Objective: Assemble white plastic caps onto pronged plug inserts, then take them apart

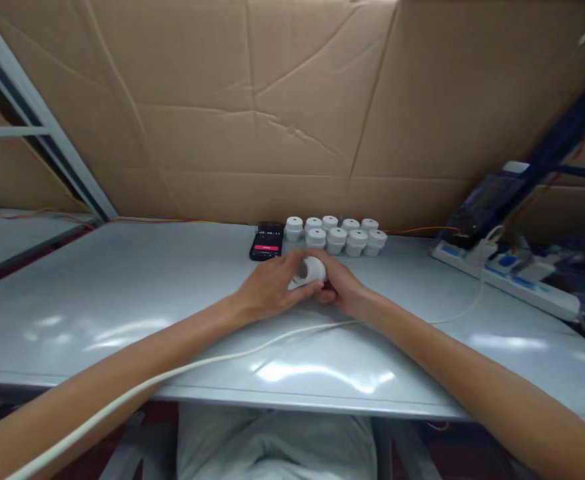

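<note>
My forearms converge forward over the grey tabletop (pixel 197 373); my left hand (pixel 271 285) and right hand (pixel 343 285) curl around a white cylindrical piece (pixel 315 269), its dark-centred end pointing left, long axis roughly crosswise. Beyond: a phone (pixel 266 243), nine similar white pieces (pixel 355 241), then cardboard (pixel 252 120)

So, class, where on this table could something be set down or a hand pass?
Left of the phone, beyond the left forearm; between the white containers and power strip; and the table's front, between left and right forearm, nearer than the cable. Crowded: around the phone, containers, left hand and right hand.
</note>
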Tool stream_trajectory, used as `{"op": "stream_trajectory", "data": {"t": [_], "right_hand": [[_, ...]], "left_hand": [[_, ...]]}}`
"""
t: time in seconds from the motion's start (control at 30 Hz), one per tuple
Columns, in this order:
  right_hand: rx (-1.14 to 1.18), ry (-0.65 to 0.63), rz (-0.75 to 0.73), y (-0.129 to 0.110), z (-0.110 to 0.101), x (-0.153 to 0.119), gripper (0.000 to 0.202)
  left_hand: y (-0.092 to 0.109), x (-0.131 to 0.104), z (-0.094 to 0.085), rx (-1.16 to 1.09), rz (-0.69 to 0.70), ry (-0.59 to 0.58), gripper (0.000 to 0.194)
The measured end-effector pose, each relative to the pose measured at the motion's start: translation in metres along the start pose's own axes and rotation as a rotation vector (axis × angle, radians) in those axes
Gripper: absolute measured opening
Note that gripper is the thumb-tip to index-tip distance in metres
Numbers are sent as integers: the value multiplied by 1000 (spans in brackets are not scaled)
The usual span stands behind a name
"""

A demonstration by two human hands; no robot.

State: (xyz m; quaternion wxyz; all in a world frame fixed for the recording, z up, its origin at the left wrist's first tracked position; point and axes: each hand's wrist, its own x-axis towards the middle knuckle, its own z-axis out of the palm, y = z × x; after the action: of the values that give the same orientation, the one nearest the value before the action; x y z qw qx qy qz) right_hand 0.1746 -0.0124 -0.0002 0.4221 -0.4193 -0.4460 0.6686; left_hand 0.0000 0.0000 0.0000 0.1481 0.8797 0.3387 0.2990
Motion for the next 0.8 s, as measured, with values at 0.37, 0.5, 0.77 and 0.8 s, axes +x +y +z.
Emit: {"op": "stream_trajectory", "data": {"t": [0.37,0.5,0.77,0.8], "right_hand": [[-903,92,-1114,-3,-15,-4,19],[-1241,-23,-1423,-2,-21,0,33],[-1393,9,-1545,1,-20,-1,40],[-1398,21,-1525,-1,-20,-3,40]], "left_hand": [[6,17,-6,-1077,-636,54,37],[3,19,-13,-1229,-797,-44,34],[-15,22,-30,-1172,-848,-167,40],[-19,23,-34,-1182,-845,-131,39]]}}
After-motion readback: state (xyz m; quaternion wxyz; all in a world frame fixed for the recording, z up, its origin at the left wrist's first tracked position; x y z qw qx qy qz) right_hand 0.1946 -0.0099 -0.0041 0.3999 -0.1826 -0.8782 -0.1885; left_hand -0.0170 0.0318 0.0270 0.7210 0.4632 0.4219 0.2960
